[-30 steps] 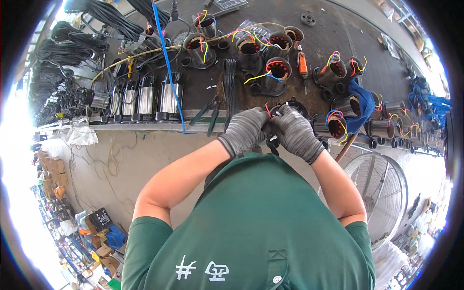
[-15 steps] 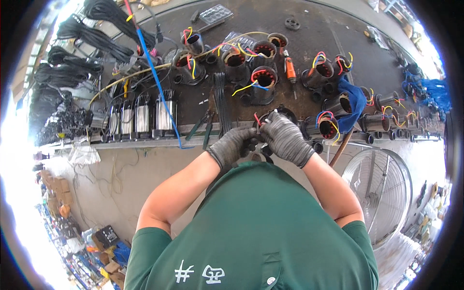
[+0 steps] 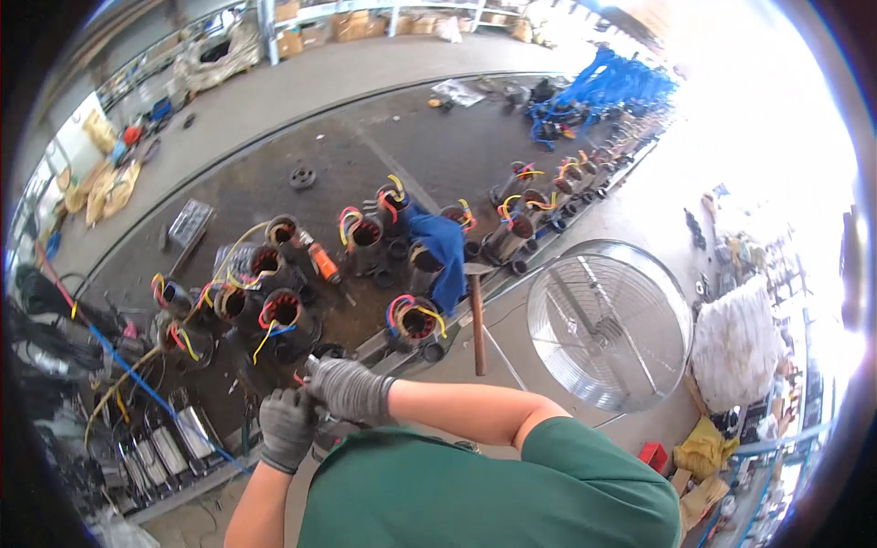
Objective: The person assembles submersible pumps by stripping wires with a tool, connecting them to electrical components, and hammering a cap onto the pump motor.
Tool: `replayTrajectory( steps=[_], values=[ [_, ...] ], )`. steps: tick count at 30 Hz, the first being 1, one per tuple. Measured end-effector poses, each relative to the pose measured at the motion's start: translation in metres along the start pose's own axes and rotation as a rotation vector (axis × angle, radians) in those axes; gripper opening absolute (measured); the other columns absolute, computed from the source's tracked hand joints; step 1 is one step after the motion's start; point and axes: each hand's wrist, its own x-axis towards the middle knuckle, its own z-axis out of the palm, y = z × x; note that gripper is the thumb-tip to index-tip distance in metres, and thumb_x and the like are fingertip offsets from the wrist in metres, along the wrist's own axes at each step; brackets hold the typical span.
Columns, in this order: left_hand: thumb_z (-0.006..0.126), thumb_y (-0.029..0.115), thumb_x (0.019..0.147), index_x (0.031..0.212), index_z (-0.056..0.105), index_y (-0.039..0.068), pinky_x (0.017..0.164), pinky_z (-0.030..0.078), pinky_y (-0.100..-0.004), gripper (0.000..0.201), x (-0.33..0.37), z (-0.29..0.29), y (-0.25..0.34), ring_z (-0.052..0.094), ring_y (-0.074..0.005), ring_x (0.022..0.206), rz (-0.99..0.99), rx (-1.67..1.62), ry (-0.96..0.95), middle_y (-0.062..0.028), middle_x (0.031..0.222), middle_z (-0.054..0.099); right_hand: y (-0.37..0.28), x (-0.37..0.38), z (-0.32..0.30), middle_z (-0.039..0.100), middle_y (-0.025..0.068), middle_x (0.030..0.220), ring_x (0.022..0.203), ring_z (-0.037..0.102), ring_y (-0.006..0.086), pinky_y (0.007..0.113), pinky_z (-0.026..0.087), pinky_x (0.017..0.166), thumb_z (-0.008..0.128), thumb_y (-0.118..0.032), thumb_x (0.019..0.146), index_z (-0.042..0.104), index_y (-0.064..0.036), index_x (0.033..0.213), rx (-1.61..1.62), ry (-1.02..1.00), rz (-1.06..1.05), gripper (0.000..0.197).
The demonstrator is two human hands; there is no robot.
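Both my hands wear grey gloves and meet at the front edge of the workbench. My left hand (image 3: 288, 426) has its fingers curled in, almost touching the right. My right hand (image 3: 351, 389) is closed, fingertips pressed together at a small pale tip. A short red wire end (image 3: 300, 378) shows between them; whatever else they hold is hidden by the gloves. Just beyond lies a dark round part (image 3: 331, 351). The nearest metal motor housing (image 3: 290, 320) stands upright with red, yellow and blue wires coming out of its open top.
More wired housings (image 3: 416, 321) stand along the bench (image 3: 265, 178), one draped with a blue cloth (image 3: 444, 251). A hammer (image 3: 478, 320) juts over the edge. An orange power tool (image 3: 322, 263) lies among the housings. A large metal fan (image 3: 610, 325) stands to the right.
My view has swung to the right, so the bench appears slanted and more of its far end shows. Both hands stay close together at the bench edge.
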Motion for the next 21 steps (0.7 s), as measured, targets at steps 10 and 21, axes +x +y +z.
replayTrajectory(
  steps=[10, 21],
  values=[
    [0.071, 0.036, 0.094, 0.102, 0.071, 0.023, 0.046, 0.039, -0.0256, 0.016, -0.02, 0.052, -0.016, 0.056, -0.012, 0.054, -1.309, -1.921, -0.313, 0.0041, 0.075, 0.064, 0.003, 0.0, 0.008, 0.066, 0.0247, 0.107, 0.093, 0.071, 0.037, 0.046, 0.059, 0.078, 0.063, -0.015, 0.09, 0.078, -0.0028, 0.098, -0.085, 0.067, 0.011, 0.021],
    [0.075, 0.026, 0.093, 0.104, 0.07, 0.01, 0.056, 0.05, -0.0355, 0.021, -0.016, 0.014, -0.004, 0.067, -0.0223, 0.066, -0.335, -0.592, 0.009, -0.0035, 0.081, 0.069, 0.011, 0.007, 0.02, 0.065, 0.0258, 0.11, 0.093, 0.071, 0.0385, 0.048, 0.06, 0.08, 0.07, -0.014, 0.083, 0.078, -0.0042, 0.105, 0.094, 0.071, 0.102, 0.026]
  ],
)
